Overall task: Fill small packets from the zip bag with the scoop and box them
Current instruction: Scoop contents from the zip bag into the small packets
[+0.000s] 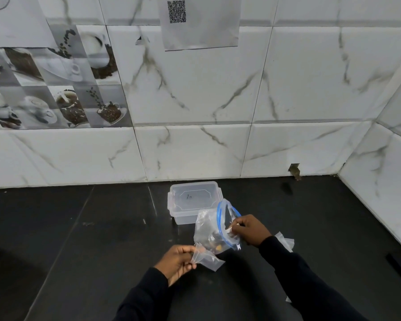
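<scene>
On the dark surface (79,239) a clear plastic box (188,213), its lid on, stands near the back edge, close to the marble-tiled wall (218,100). Just in front of it, toward the near edge, is the zip bag (206,230), clear with a blue zip strip. Its mouth gapes toward the right, and dark contents with a yellowish bit lie in its bottom. From this view its top covers the front right corner of the box.

The left hand (176,262) has its fingers curled and pinches the edge of a small clear packet (208,259), which lies just below the zip bag and touches it. The right hand (250,230) is at the bag's mouth, fingertips pressed together on a small white thing (232,229) (too little of it shows to tell whether it is the scoop). Behind the right wrist, toward the right edge of the surface, more clear packets (286,243) lie in a loose heap.

Both arms wear dark sleeves (310,281). On the wall hang a sheet with a QR code (199,26) and, to the left, tiles with coffee pictures (56,89).
</scene>
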Available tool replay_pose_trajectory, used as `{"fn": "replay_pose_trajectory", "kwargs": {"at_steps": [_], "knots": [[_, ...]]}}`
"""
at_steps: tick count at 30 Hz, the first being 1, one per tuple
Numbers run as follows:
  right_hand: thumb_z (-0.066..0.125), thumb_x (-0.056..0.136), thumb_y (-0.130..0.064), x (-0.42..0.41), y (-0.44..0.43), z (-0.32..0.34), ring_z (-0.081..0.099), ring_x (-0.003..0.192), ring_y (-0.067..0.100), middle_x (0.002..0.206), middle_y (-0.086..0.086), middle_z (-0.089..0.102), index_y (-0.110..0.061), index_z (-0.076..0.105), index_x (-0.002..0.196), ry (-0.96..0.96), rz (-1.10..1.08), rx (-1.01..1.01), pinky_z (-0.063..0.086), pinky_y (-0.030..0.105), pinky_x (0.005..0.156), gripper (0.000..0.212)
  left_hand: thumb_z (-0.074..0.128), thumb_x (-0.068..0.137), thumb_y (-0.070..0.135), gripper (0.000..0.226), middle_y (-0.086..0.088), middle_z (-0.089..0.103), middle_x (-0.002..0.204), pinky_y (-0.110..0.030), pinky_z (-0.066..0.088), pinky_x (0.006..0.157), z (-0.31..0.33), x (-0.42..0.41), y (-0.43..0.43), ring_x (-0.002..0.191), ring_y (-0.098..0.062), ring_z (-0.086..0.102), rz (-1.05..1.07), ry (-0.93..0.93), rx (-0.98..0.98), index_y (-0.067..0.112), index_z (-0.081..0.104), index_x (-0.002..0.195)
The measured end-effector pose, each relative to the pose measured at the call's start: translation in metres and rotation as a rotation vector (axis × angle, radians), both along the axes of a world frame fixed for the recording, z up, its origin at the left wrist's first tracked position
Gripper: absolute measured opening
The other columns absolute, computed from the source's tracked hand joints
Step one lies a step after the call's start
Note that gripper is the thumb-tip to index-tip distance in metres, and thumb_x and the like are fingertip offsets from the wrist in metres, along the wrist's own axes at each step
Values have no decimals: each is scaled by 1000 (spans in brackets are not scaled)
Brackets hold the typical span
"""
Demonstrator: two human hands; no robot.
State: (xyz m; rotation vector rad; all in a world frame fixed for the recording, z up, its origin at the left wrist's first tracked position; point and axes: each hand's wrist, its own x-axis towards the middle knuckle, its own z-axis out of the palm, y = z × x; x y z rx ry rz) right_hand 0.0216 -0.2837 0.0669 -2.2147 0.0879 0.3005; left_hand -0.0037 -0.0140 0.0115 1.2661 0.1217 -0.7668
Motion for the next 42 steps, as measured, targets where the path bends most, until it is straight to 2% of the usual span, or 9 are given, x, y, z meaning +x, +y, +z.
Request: {"fn": "replay_pose_trajectory", "kwargs": {"at_steps": [6,10,14,17,22,28,36,39,42], "knots": [[66,77,-20,7,12,0,68,83,10,89,-3,74,-20,79,82,4,82,-113,54,23,80,14,55,89,-11,24,-21,71,87,-16,52,52,-15,-11,-15,53,-14,60,-2,-31,184,-7,73,105],[68,75,-18,8,14,0,60,81,13,87,3,67,-11,79,80,-16,104,-210,44,21,76,15,61,84,-12,12,-21,66,77,-23,54,53,-13,-13,-18,54,-20,64,86,-142,331,-8,71,87],[68,78,-24,7,8,-9,54,95,11,95,-3,54,-15,79,81,-5,38,-285,42,32,98,15,70,75,-13,21,-28,64,91,-27,55,54,-8,-14,-14,58,-26,67,230,-353,506,7,70,70],[68,76,-25,7,6,-14,64,76,12,86,1,66,-19,79,75,56,-54,-227,58,31,79,13,72,75,-10,23,-13,67,92,-32,60,61,-3,-15,-11,69,-28,70,242,-483,583,13,72,71],[66,85,-17,9,2,-14,65,69,9,78,3,73,-11,78,82,108,-175,-127,47,14,58,14,74,74,-2,25,8,73,82,-22,57,74,16,-13,-13,76,-6,69,246,-620,688,22,77,71],[63,83,-12,9,-9,-20,52,53,13,58,5,61,1,74,72,139,-379,46,46,23,52,20,73,76,-3,21,10,72,86,-4,47,74,40,-9,-19,83,1,67,219,-726,729,17,79,76],[63,78,-1,0,-24,-14,39,39,15,52,10,50,-3,64,56,156,-634,413,34,21,42,22,60,77,-14,28,3,72,92,-6,52,64,65,1,-40,85,-6,67,158,-665,707,7,78,80],[62,76,1,-7,-30,-5,38,38,12,53,8,49,0,65,62,164,-725,512,31,19,40,14,63,78,-9,26,5,71,93,-11,54,73,70,7,-50,89,-7,67,101,-658,720,12,78,81],[62,77,4,-19,-33,15,36,39,11,54,7,47,3,64,69,133,-763,628,29,19,41,9,64,79,-6,24,5,70,98,-19,59,62,74,10,-59,83,-14,69,50,-595,746,14,77,83]]}}
